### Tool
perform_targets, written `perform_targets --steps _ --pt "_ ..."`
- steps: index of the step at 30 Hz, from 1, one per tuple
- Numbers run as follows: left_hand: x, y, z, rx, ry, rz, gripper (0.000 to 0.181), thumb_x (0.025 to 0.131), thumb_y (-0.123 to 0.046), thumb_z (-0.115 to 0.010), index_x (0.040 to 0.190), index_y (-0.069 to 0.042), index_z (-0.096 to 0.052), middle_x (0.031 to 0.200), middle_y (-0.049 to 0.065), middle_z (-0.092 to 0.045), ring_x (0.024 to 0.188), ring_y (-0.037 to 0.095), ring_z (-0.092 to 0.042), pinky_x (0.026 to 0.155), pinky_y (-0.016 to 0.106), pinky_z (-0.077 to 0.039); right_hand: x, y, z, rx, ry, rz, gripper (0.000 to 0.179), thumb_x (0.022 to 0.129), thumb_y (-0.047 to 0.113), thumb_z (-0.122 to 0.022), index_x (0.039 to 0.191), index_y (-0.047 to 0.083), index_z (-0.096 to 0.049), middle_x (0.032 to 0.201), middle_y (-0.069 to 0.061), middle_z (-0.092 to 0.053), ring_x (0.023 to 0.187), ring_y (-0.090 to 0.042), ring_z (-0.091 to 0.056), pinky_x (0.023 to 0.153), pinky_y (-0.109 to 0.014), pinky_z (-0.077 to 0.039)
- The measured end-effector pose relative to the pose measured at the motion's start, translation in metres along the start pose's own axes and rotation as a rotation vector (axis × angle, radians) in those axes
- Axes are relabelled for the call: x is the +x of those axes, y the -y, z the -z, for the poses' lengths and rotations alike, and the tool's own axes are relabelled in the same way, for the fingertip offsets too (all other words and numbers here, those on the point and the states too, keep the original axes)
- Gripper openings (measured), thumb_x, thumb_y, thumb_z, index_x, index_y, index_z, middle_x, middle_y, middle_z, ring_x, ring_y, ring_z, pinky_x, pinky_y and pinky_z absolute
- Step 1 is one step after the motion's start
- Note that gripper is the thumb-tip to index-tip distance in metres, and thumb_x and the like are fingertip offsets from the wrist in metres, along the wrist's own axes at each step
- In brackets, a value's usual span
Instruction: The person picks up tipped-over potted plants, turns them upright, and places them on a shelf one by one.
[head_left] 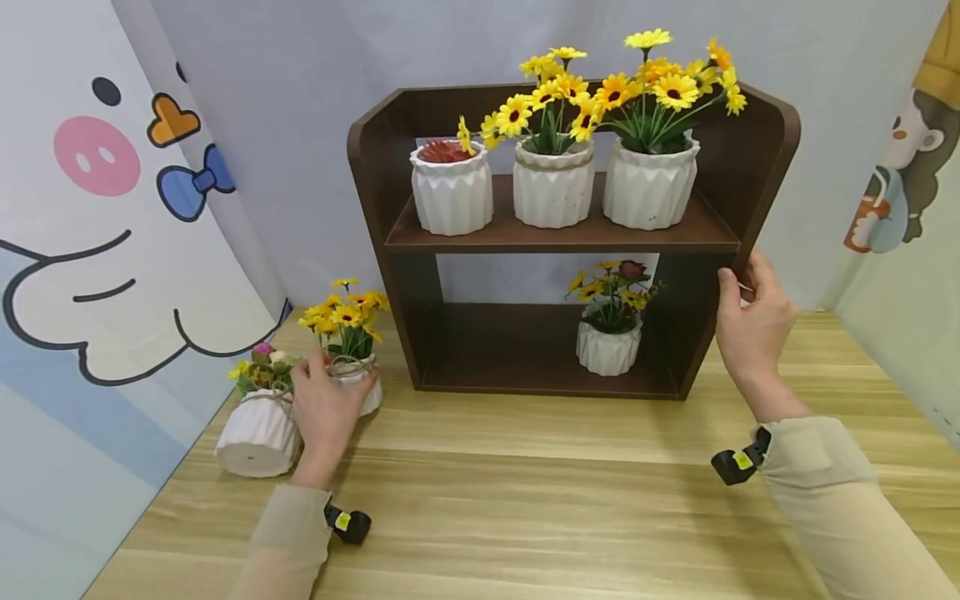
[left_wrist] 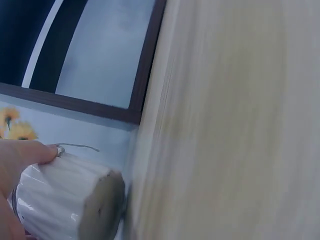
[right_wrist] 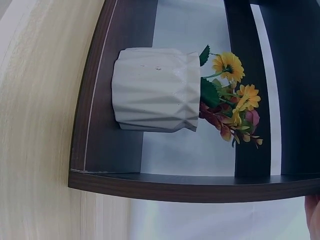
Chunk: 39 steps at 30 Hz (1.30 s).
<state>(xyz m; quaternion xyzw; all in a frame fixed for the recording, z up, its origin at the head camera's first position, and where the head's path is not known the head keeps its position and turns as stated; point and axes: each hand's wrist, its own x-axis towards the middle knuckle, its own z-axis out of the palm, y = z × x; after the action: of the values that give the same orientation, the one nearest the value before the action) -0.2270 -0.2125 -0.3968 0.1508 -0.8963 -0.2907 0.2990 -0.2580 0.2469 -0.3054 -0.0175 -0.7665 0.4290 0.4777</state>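
In the head view my left hand (head_left: 326, 408) grips a white ribbed flowerpot (head_left: 370, 400) of yellow daisies (head_left: 348, 321), thumb at the twine round its rim. The left wrist view shows this pot (left_wrist: 65, 197) tilted, its underside partly visible close to the tabletop. Just left of that hand a second white pot (head_left: 258, 429) with mixed flowers is tipped over, base facing me. My right hand (head_left: 757, 325) holds the right side panel of a dark brown two-tier shelf (head_left: 555, 248), thumb at the front edge; in the right wrist view only a bit of hand (right_wrist: 313, 215) shows.
Three white pots stand on the upper tier: a red succulent pot (head_left: 452, 196), a daisy pot (head_left: 553, 187) and a bigger daisy pot (head_left: 651, 187). Below, a pot with daisies and a dark rose (head_left: 609, 348) stands at the right. Wood-grain table (head_left: 525, 492) spreads in front; a cartoon-printed panel (head_left: 135, 275) borders the left.
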Motion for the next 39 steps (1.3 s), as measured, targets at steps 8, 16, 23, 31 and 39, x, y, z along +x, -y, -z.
perform_targets --steps 8,16,23,31,39 --pt "-0.001 0.002 -0.005 -0.034 -0.010 0.012 0.062 0.064 -0.037 -0.082 0.097 -0.004 -0.041 0.096 0.018 -0.046 0.076 0.035 -0.048 0.061 0.046 -0.038 0.001 0.001 0.001 -0.002 -0.004 -0.004 0.026 0.089 0.019 -0.057 0.113 0.009 -0.063 0.101 -0.013 -0.068 0.080 0.018 -0.051 0.073 -0.004 -0.042" --pt "-0.002 0.000 -0.008 -0.065 0.032 0.063 0.071 0.062 -0.038 -0.083 0.106 -0.001 -0.041 0.090 0.020 -0.051 0.087 0.041 -0.053 0.071 0.050 -0.040 0.003 0.001 0.003 -0.025 0.003 -0.023 0.027 0.090 0.019 -0.056 0.114 0.011 -0.063 0.100 -0.014 -0.068 0.083 0.007 -0.059 0.071 -0.004 -0.042" --pt "-0.007 0.000 -0.007 -0.124 0.076 0.114 0.076 0.067 -0.031 -0.080 0.115 0.003 -0.034 0.105 0.027 -0.045 0.095 0.045 -0.049 0.079 0.054 -0.040 0.001 -0.001 0.000 -0.011 0.036 -0.027 0.028 0.090 0.018 -0.056 0.115 0.009 -0.062 0.102 -0.015 -0.067 0.079 0.013 -0.054 0.070 -0.004 -0.041" --pt "-0.004 -0.005 -0.002 -0.206 0.192 0.211 0.096 0.074 -0.043 -0.071 0.139 0.003 -0.018 0.134 0.029 -0.030 0.120 0.047 -0.035 0.097 0.056 -0.030 0.000 -0.002 0.000 -0.017 0.031 -0.034 0.028 0.090 0.019 -0.056 0.116 0.008 -0.061 0.102 -0.015 -0.067 0.076 0.019 -0.049 0.069 -0.003 -0.039" --pt "0.004 -0.006 -0.002 -0.167 0.233 0.222 0.099 0.075 -0.042 -0.071 0.141 0.006 -0.016 0.138 0.031 -0.028 0.126 0.045 -0.029 0.102 0.055 -0.026 0.001 -0.002 0.000 -0.007 0.035 -0.025 0.027 0.089 0.016 -0.057 0.114 0.006 -0.061 0.100 -0.017 -0.067 0.075 0.020 -0.048 0.068 -0.002 -0.039"
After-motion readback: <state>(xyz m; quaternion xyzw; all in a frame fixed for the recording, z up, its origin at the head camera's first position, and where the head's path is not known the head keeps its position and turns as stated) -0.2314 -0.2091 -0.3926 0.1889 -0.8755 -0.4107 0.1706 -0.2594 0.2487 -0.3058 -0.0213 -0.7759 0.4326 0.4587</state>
